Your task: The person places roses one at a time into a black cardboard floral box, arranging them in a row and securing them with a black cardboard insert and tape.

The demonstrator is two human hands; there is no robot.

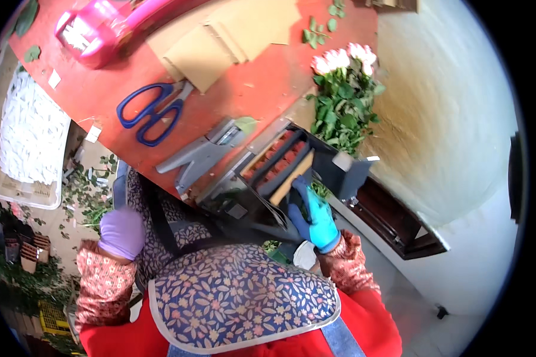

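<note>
My right hand, in a blue and teal glove, reaches to the near right side of a dark metal box at the table edge. Its thumb and fingers are spread, and a finger touches the wooden strip beside rows of reddish-brown blocks. Green leaves show against that hand; I see nothing firmly gripped. My left hand, in a purple glove, hangs left of my floral apron, away from the table. Its fingers are hidden.
On the red table lie blue-handled scissors, a grey stapler, brown cardboard and a pink tape dispenser. Pink roses lie beyond the box. A crate of white strips stands left, above leaf-strewn floor.
</note>
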